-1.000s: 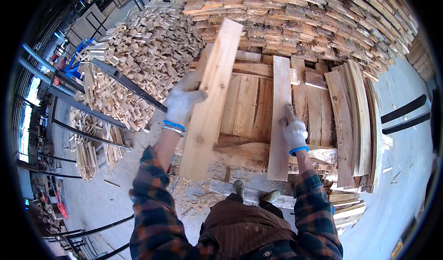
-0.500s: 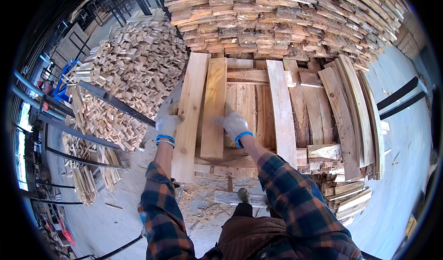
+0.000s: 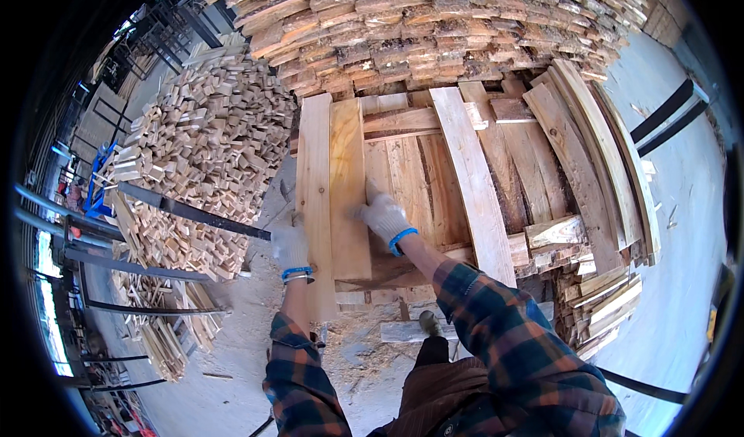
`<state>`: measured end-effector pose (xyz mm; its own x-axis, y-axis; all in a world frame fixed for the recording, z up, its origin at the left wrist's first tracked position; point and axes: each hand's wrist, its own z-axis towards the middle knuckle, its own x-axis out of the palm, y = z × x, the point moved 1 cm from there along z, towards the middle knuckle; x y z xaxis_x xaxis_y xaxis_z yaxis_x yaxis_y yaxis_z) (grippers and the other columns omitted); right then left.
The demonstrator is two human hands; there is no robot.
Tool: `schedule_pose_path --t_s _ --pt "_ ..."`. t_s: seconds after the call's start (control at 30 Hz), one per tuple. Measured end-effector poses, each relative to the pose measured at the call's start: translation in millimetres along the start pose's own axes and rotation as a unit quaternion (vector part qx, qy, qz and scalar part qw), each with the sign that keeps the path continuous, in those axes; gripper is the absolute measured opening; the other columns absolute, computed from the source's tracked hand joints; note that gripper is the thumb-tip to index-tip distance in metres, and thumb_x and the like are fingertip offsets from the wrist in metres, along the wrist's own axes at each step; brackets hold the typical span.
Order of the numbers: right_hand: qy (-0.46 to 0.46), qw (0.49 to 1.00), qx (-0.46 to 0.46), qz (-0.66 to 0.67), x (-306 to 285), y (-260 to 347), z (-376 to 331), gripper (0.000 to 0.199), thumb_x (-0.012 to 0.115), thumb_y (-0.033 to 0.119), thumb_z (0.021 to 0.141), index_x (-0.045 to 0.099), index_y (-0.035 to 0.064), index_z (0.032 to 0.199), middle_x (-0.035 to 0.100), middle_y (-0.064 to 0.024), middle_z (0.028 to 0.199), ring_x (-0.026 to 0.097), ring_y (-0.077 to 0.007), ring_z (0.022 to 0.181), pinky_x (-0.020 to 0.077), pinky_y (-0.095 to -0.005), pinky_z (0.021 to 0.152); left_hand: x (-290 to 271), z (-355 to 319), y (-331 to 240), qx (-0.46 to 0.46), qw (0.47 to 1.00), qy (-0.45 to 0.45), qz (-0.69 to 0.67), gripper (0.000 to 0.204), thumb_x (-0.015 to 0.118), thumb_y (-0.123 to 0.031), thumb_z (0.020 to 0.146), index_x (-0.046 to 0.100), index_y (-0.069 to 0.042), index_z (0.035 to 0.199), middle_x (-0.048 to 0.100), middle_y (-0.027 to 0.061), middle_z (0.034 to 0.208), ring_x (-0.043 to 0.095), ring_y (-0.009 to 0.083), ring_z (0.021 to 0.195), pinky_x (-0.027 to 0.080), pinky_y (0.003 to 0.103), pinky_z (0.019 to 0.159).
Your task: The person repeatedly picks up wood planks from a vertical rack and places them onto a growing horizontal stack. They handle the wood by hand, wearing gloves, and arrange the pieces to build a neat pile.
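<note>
Two wooden boards lie side by side, lengthwise away from me, their long edges together. The pale board is longer and reaches nearer to me; its near end is blurred. My left hand, in a white knit glove with a blue cuff, is closed at this board's left edge, somewhat smeared by motion. The yellowish board is shorter. My right hand, gloved the same way, grips its right edge, thumb over the top. Both boards rest on a stack of planks.
Another pale board lies across the stack, with several long planks at its right. A tall lumber pile rises behind. Left are a heap of wood offcuts and dark metal bars. More pieces sit lower right.
The gap between the two boards has closed. My left hand has come nearer to my right, lower along the pale board. The whole view has shifted slightly.
</note>
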<state>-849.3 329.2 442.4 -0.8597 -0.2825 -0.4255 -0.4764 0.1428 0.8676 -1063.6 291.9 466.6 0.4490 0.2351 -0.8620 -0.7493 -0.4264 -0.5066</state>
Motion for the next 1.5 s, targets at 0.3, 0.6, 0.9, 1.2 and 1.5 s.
schedule_pose_path --t_s 0.3,0.6,0.9,1.2,1.5 --pt "-0.014 1.0 0.016 -0.014 4.2 13.4 -1.8 0.088 0.068 0.036 0.083 0.025 -0.0012 0.15 0.052 -0.0292 0.134 0.052 -0.0417 0.123 0.0435 -0.0448 0.101 11.1 19.5 18.8 -0.038 0.994 0.03 -0.095 0.027 0.06 -0.019 0.084 0.073 -0.006 0.104 0.072 0.0185 0.093 0.068 0.033 0.087 0.052 0.039 0.077" --pt "-0.012 0.989 0.024 0.143 -22.3 19.8 -17.6 0.076 0.072 0.029 0.081 0.04 0.0014 0.144 0.064 -0.0237 0.119 0.063 -0.0344 0.109 0.0482 -0.0398 0.093 15.8 14.4 7.8 -0.007 0.996 -0.001 -0.091 0.034 0.058 -0.022 0.091 0.067 -0.003 0.118 0.071 0.0189 0.097 0.066 0.0258 0.082 0.05 0.036 0.075" --pt "-0.003 0.965 -0.035 0.262 -42.6 28.2 -73.4 0.079 0.072 0.023 0.085 0.032 -0.0046 0.148 0.061 -0.018 0.128 0.062 -0.0189 0.109 0.0465 -0.0291 0.096 19.0 36.3 45.6 -0.022 0.996 0.028 -0.08 0.044 0.058 -0.028 0.091 0.062 -0.006 0.128 0.07 0.0155 0.109 0.065 0.0229 0.091 0.05 0.032 0.081" --pt "-0.032 0.998 -0.018 -0.052 19.8 7.8 -20.5 0.08 0.064 0.034 0.086 0.027 -0.0026 0.147 0.055 -0.0319 0.126 0.056 -0.044 0.116 0.0469 -0.0456 0.097 20.6 38.9 39.9 -0.008 1.0 0.021 -0.004 0.039 0.053 -0.038 0.092 0.069 -0.014 0.118 0.072 0.0166 0.101 0.068 0.0331 0.089 0.052 0.039 0.078" --pt "-0.021 0.999 -0.013 0.044 10.5 6.9 -9.4 0.08 0.072 0.03 0.081 0.036 -0.0046 0.143 0.063 -0.0276 0.118 0.063 -0.0379 0.109 0.0492 -0.0413 0.093 25.0 33.3 32.4 0.051 0.998 -0.009 0.041 0.035 0.056 -0.031 0.09 0.07 -0.006 0.111 0.071 0.0207 0.097 0.067 0.0381 0.091 0.052 0.041 0.078"
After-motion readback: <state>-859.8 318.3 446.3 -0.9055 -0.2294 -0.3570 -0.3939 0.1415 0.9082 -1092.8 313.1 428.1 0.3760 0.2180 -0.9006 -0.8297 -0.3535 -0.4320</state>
